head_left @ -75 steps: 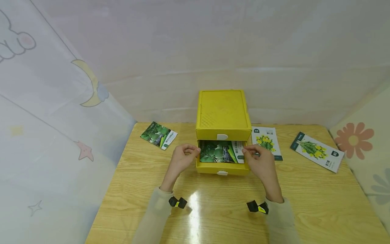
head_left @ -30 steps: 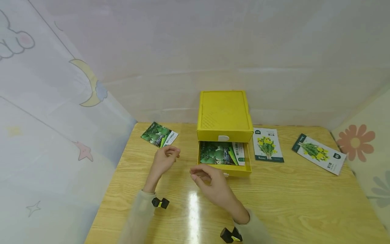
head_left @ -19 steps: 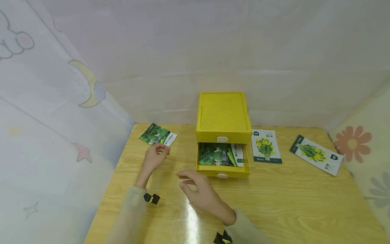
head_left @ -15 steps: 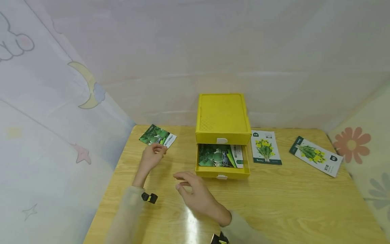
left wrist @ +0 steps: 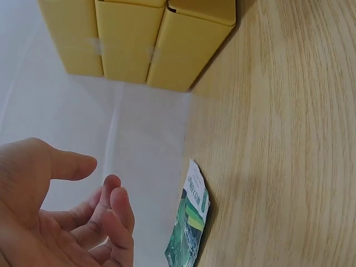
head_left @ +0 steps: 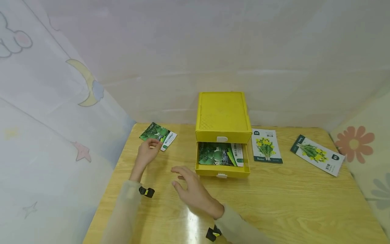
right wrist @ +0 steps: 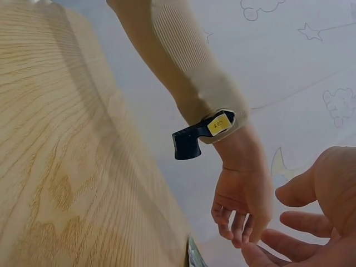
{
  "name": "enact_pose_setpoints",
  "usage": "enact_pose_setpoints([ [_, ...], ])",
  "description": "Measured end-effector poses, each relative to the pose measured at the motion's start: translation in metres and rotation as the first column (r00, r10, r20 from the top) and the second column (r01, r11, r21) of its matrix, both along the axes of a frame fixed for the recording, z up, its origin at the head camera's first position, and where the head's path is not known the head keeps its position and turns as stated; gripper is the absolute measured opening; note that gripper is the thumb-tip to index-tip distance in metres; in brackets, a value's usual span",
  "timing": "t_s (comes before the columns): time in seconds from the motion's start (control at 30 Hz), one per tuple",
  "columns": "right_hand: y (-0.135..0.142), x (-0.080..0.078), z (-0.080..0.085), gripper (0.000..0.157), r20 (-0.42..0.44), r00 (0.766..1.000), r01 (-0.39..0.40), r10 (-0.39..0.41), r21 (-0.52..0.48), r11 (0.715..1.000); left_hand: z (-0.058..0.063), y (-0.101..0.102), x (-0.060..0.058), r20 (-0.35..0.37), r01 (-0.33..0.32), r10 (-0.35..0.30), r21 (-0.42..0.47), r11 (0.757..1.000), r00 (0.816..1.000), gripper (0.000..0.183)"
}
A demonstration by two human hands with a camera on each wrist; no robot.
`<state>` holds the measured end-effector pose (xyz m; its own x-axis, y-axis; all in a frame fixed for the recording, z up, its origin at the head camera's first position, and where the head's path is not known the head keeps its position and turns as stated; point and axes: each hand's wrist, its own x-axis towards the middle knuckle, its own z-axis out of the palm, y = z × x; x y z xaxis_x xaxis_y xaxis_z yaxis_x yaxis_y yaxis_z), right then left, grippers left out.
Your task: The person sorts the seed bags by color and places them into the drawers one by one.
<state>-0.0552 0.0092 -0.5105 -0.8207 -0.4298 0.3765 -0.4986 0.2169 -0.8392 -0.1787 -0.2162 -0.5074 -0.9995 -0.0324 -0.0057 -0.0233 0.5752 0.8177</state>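
Observation:
Over the near-left edge of a green-and-white seed packet [head_left: 169,140] hovers my left hand [head_left: 147,151]. The left wrist view shows that hand's fingers [left wrist: 119,214] loosely bent, a gap between thumb and fingertips, with the packet [left wrist: 190,219] on the table beyond them. My right hand [head_left: 192,189] is held in the air left of the pulled-out drawer [head_left: 210,171], fingers spread and holding nothing. A second melon-pictured seed packet [head_left: 216,156] lies flat in that drawer. The drawer belongs to a yellow drawer box [head_left: 223,113].
Right of the box lie two white seed packets with yellow flowers, one upright packet [head_left: 265,145] beside it and one slanted packet [head_left: 318,154] farther right. A printed cloth [head_left: 170,81] hangs behind the wooden table [head_left: 289,203]. Black wrist cameras sit on both sleeves.
Both hands have left the sides of the packet in the drawer, which stays there. The left hand has moved left to the other packet; the right has moved left and its fingers have spread.

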Motion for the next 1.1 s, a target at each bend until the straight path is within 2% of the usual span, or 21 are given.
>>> enact_pose_setpoints([
  [0.13,-0.002,-0.007,0.0,0.043,0.006,1.0,0.016,-0.016,0.014,1.0,0.001,-0.003,-0.009,0.003,0.015,-0.015,-0.016,1.0,1.0,0.04],
  [0.3,-0.008,-0.015,-0.006,0.044,0.022,0.999,0.041,-0.042,0.037,0.998,0.0,-0.005,-0.017,0.018,0.001,0.0,-0.039,0.999,1.0,0.041],
  [0.5,-0.021,-0.021,-0.017,0.044,0.012,0.996,0.086,-0.087,0.038,0.996,-0.007,-0.01,-0.024,0.048,0.004,-0.001,-0.055,0.998,0.999,0.044],
  [0.7,-0.038,-0.029,-0.027,0.045,0.027,0.991,0.128,-0.129,0.061,0.99,-0.012,-0.018,-0.031,0.013,0.014,-0.012,-0.132,0.991,1.0,0.046],
  [0.87,-0.045,-0.035,-0.033,0.045,0.02,0.985,0.17,-0.172,0.086,0.982,-0.013,-0.021,-0.039,0.011,0.01,-0.008,-0.131,0.991,1.0,0.044],
  [1.1,-0.046,-0.043,-0.043,0.043,0.027,0.982,0.183,-0.187,0.107,0.977,-0.015,-0.019,-0.048,0.04,-0.006,0.01,-0.115,0.993,0.999,0.044],
])
